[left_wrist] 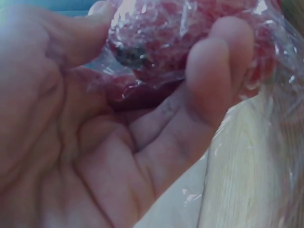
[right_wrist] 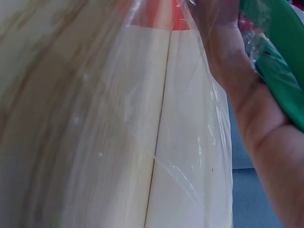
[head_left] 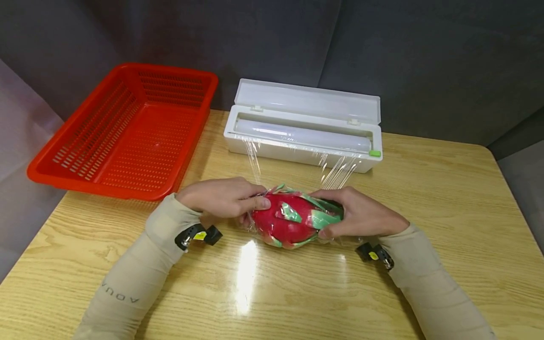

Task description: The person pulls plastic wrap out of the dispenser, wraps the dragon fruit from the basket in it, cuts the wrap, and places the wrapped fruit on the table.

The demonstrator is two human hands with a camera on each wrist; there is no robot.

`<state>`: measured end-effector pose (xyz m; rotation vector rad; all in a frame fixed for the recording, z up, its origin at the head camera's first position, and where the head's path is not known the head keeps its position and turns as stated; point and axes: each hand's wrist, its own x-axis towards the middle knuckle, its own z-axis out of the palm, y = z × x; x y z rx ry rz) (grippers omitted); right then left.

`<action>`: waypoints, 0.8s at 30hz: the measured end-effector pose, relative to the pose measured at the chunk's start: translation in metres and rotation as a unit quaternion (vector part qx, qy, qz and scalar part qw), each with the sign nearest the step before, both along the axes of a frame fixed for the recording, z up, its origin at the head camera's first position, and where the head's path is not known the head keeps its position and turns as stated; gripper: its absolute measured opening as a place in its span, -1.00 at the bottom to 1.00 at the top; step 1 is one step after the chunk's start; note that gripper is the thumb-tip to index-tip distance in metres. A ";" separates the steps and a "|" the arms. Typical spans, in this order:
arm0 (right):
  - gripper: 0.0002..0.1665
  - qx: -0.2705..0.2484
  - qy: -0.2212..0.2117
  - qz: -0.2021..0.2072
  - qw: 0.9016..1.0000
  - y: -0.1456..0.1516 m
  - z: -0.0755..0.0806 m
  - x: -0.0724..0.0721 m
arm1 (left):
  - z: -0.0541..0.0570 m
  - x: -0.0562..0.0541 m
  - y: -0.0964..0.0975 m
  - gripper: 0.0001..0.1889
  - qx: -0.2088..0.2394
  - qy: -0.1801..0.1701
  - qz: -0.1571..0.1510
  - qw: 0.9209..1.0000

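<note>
A red dragon fruit (head_left: 293, 219) with green scales lies on its side between both hands, covered in clear cling film (left_wrist: 280, 61). My left hand (head_left: 225, 198) grips its left end, thumb on top and fingers curled around the far side and beneath. The right hand (head_left: 361, 215) holds the green-tipped right end between thumb and fingers. Strands of stretched film run from the fruit back to a white dispenser box (head_left: 301, 151), which stands behind it with its lid raised and a film roll (head_left: 301, 135) inside. In the right wrist view, film spreads beside the fingers (right_wrist: 251, 104).
A red plastic basket (head_left: 144, 146) with slotted sides stands at the back left of the wooden table (head_left: 297, 302). A green slider (head_left: 375, 153) sits at the box's right front corner. Dark cloth (head_left: 425, 66) hangs behind the table.
</note>
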<state>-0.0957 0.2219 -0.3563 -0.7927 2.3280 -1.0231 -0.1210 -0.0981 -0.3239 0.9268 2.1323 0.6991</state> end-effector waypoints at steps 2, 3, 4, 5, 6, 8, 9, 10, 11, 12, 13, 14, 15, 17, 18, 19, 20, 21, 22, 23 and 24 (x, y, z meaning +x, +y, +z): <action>-0.12 -0.005 0.000 0.005 1.000 0.001 0.000 0.000 | 0.000 0.000 0.000 -0.64 0.000 -0.001 -0.001 1.000; -0.12 -0.008 -0.001 0.009 1.000 0.001 0.000 0.000 | 0.000 0.000 0.000 -0.64 -0.001 -0.002 -0.002 1.000; -0.12 -0.011 -0.002 0.011 1.000 0.001 0.001 0.000 | 0.000 0.000 0.000 -0.64 -0.002 -0.001 -0.003 1.000; -0.12 -0.013 -0.003 0.015 1.000 0.001 0.001 0.000 | 0.000 0.000 0.000 -0.64 -0.003 -0.001 -0.004 1.000; -0.12 -0.015 -0.003 0.018 1.000 0.001 0.000 0.000 | 0.000 0.000 0.000 -0.64 -0.005 -0.001 -0.005 1.000; -0.12 -0.016 -0.007 0.020 1.000 0.001 0.001 0.000 | 0.001 0.000 0.000 -0.64 -0.007 -0.001 -0.006 1.000; -0.12 -0.017 -0.010 0.020 1.000 0.001 0.001 0.000 | 0.001 0.000 0.000 -0.64 -0.008 -0.001 -0.007 1.000; -0.12 -0.016 -0.012 0.020 1.000 0.001 0.001 0.000 | 0.001 0.001 0.000 -0.64 -0.008 -0.002 -0.008 1.000; -0.12 -0.017 -0.014 0.022 1.000 0.001 0.001 0.000 | 0.001 0.001 0.000 -0.64 -0.007 -0.005 -0.008 1.000; -0.12 -0.017 -0.016 0.022 0.999 0.001 0.001 0.000 | 0.001 0.001 0.000 -0.64 -0.006 -0.008 -0.008 1.000; -0.12 -0.017 -0.018 0.022 0.999 0.001 0.001 0.000 | 0.001 0.001 0.000 -0.65 -0.005 -0.011 -0.008 1.000; -0.12 -0.017 -0.019 0.023 0.999 0.001 0.001 0.001 | 0.001 0.001 0.000 -0.65 -0.003 -0.014 -0.008 1.000; -0.12 -0.018 -0.020 0.023 0.999 0.001 0.001 0.001 | 0.001 0.001 0.000 -0.65 -0.001 -0.017 -0.008 1.000; -0.12 -0.019 -0.021 0.024 0.999 0.001 0.001 0.001 | 0.000 0.001 0.000 -0.66 0.002 -0.022 -0.007 1.000; -0.12 -0.018 -0.022 0.023 0.999 0.001 0.001 0.002 | 0.000 0.001 0.000 -0.67 0.004 -0.024 -0.007 1.000; -0.12 -0.017 -0.023 0.023 0.999 0.001 0.001 0.002 | -0.001 0.000 0.000 -0.67 0.005 -0.025 -0.007 1.000; -0.12 -0.016 -0.023 0.023 0.999 0.001 0.001 0.002 | -0.001 0.000 0.000 -0.67 0.007 -0.027 -0.007 1.000; -0.12 -0.015 -0.023 0.023 0.999 0.001 0.001 0.002 | -0.002 0.000 0.000 -0.67 0.008 -0.028 -0.007 1.000; -0.12 -0.014 -0.023 0.024 0.999 0.001 0.001 0.002 | -0.002 0.000 -0.001 -0.67 0.009 -0.030 -0.007 0.999; -0.13 -0.012 -0.022 0.025 0.999 0.001 0.001 0.002 | -0.002 0.000 -0.001 -0.68 0.011 -0.032 -0.007 0.999; -0.13 -0.010 -0.022 0.026 0.999 0.001 0.002 0.002 | -0.002 -0.001 -0.001 -0.67 0.011 -0.034 -0.006 0.999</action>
